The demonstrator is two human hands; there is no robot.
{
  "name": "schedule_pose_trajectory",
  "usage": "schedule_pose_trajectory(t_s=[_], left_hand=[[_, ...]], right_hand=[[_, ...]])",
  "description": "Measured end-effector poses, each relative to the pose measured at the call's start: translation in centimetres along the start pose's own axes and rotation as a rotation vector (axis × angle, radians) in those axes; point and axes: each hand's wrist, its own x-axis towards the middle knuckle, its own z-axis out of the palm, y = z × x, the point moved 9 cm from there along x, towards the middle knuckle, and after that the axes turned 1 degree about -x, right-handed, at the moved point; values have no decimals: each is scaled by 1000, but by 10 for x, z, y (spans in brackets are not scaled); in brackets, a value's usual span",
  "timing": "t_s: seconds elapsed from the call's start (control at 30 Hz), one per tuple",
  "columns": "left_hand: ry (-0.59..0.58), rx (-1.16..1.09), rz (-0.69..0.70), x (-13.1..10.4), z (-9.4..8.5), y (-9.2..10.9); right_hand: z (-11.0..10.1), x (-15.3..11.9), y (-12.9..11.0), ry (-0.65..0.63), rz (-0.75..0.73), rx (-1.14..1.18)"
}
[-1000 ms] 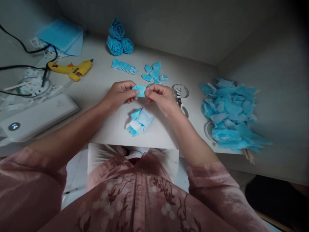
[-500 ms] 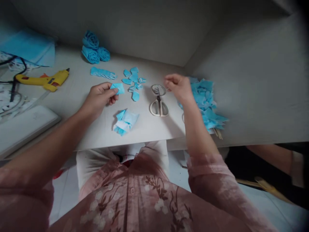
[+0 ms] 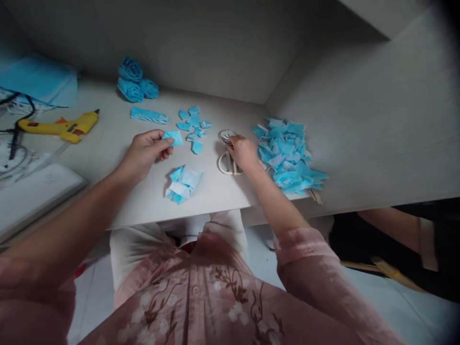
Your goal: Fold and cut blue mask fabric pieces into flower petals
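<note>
My left hand [image 3: 149, 151] pinches a small folded square of blue cloth [image 3: 173, 138] between thumb and fingers, just above the table. My right hand [image 3: 244, 152] reaches down onto the scissors [image 3: 225, 164], its fingers closed around their middle and hiding the pivot. The white scissor handles point toward me. A small round dish [image 3: 226, 136] lies at the blade end, partly covered by my fingers. Between my hands, several cut blue petal pieces [image 3: 194, 125] lie scattered. A stack of blue and white cloth pieces [image 3: 184, 184] rests near the front edge.
Rolled blue cloth roses [image 3: 132, 81] sit at the back, with a blue pleated strip [image 3: 149, 115] before them. A yellow glue gun [image 3: 70, 127], blue sheets [image 3: 43, 79] and a white box [image 3: 39, 194] are at left. Blue scraps [image 3: 287, 153] pile beside the right wall. Another person's arm [image 3: 391, 227] shows at right.
My right hand has moved left and down from beside the blue scrap pile onto the scissors. My left hand keeps the blue square in nearly the same place. The view has shifted slightly.
</note>
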Motion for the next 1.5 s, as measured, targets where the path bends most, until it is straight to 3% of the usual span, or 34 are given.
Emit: schedule_pose_trajectory(t_s=[0.17,0.43,0.53,0.67,0.8,0.97,1.07,1.23,1.37,1.5], left_hand=[[9,-3,-9,0,-2,-1],[24,-7,-34,-4,2,2],[24,2,-30,-5,3,2],[-14,16,-50,-5,8,-1],[-51,10,-51,-6,13,-1],[-81,-7,-52,-9,17,3],[-95,-36,-58,-10,19,5],[-117,-55,-86,-11,23,5],[-121,-52,-87,-11,23,5],[-123,-43,-91,-11,23,4]], right_hand=[[7,4,17,69,59,237],[39,8,54,159,242,753],[34,2,55,225,252,848],[-17,-18,21,480,16,702],[-57,-38,-48,590,-406,628],[-72,-49,-96,745,-695,559],[-69,-48,-105,767,-762,548],[-59,-37,-109,672,-742,516],[-61,-39,-110,723,-750,502],[-55,-33,-114,641,-723,482]])
